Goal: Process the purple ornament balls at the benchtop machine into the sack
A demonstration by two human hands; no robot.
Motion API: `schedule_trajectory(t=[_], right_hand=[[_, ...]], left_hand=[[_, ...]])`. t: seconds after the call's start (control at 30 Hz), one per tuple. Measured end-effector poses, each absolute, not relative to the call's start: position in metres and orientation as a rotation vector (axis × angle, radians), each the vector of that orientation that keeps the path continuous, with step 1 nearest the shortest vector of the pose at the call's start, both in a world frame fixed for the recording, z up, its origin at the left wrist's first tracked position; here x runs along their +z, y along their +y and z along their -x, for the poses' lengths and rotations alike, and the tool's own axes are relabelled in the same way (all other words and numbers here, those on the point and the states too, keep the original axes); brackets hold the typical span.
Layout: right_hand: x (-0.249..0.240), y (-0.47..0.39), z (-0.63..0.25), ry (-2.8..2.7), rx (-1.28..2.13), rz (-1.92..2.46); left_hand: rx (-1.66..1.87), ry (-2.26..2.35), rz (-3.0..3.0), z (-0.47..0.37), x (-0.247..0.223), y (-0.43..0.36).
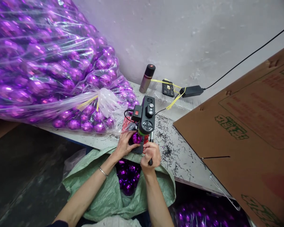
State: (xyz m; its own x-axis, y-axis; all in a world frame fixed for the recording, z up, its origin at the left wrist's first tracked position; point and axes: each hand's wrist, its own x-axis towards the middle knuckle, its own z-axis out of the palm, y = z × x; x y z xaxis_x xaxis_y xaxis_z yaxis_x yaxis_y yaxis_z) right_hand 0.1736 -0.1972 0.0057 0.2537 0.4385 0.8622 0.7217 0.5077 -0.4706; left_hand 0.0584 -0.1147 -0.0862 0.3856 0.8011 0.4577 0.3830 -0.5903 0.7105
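Observation:
My left hand is closed round a shiny purple ball, its thumb and fingers at the ball's sides. The ball sits beneath the head of a small black bench press machine with round vents and a red switch. To the right, my right hand is wrapped round the black-ended metal lever of that machine. Below both hands, a green woven sack lies open at the table edge, with several purple faceted balls inside.
A huge clear bag of purple balls fills the left. Behind the machine are a bottle, a phone and a black power adapter. Short black bits litter the table. A large cardboard box stands at right.

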Motion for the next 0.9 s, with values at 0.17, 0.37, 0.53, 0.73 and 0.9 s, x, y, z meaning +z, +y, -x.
schedule_trajectory(t=[0.17, 0.37, 0.53, 0.73, 0.9], right_hand=[[-0.003, -0.196, -0.175, -1.363, -0.255, 1.094], [-0.011, -0.194, -0.176, -1.367, -0.311, 1.082], [-0.012, -0.195, -0.176, -1.381, -0.318, 1.116], [-0.016, -0.193, -0.175, -1.355, -0.314, 1.090], [-0.013, -0.194, -0.176, -1.406, -0.316, 1.082]], left_hand=[[1.120, 1.008, -2.149, -0.059, -0.087, -0.115], [1.155, 1.004, -2.151, -0.060, -0.087, -0.116], [1.135, 1.002, -2.147, -0.060, -0.087, -0.115], [1.160, 0.991, -2.136, -0.061, -0.087, -0.115], [1.127, 1.012, -2.117, -0.062, -0.086, -0.115]])
